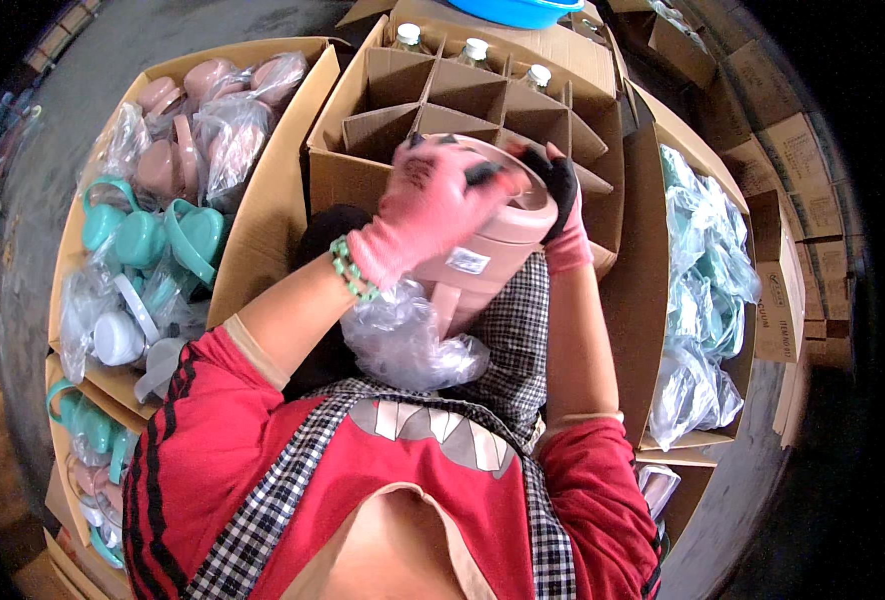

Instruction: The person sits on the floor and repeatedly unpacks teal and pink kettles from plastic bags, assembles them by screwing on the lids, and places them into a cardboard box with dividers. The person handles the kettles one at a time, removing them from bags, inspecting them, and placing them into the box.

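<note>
We had a pink jug (493, 255) tipped over our lap, with its top leaning away from us and toward a brown box (353, 175) with many little walls. Our left hand (433, 205), in a pink glove, lay over the top of the jug, but its fingers were so blurry that we could not tell if they pinched the rim or just touched it. Our right hand (563, 205) was curled round the other side of the rim, grasping the jug, and its thumb was hard to make out. Our hands hid much of the jug's top, so we could not see all of its opening. A clear bag (403, 345) was bunched against the low end and hid part of it. A small white label (468, 261) was stuck on the side, too blurry to make out. In the box, three bottles (475, 52) with white caps stood in the far row, their lower parts hidden by the walls. On our left, a big box (273, 200) held green lids (143, 237) and pink ones, some half covered by shiny bags. On our right, cloudy plastic (708, 260) made the green things inside hard to tell. A blue tub (518, 10) was cut off at the top edge.
</note>
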Available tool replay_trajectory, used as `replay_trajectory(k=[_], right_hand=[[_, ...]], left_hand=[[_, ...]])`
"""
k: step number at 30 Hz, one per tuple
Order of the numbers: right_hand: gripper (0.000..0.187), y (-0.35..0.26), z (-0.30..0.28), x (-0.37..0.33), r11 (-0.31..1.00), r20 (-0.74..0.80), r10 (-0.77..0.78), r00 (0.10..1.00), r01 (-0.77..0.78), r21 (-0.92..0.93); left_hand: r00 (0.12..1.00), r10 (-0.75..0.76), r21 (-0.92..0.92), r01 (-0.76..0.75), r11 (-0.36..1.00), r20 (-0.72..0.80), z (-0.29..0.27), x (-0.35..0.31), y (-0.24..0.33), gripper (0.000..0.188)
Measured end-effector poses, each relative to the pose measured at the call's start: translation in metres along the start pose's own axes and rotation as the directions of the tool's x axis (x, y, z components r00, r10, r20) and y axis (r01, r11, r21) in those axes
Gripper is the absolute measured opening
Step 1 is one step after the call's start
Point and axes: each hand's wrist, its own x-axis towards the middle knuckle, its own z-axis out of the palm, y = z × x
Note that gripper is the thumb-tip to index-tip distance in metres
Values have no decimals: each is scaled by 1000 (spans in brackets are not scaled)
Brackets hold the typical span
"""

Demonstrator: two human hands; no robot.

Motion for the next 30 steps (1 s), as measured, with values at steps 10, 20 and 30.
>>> replay_trajectory(k=[10,20,30], right_hand=[[49,-21,24,-15,976,124,190,974,-201,82],[45,-10,27,-33,903,-12,-19,1000,12,-429],[34,-3,50,-50,704,55,-277,959,242,-667]], left_hand=[[972,233,130,-236,963,34,-1,-3,3,22],[987,159,-76,-158,985,7,-4,6,-43,20],[981,135,-449,-60,892,137,-21,15,-53,31]])
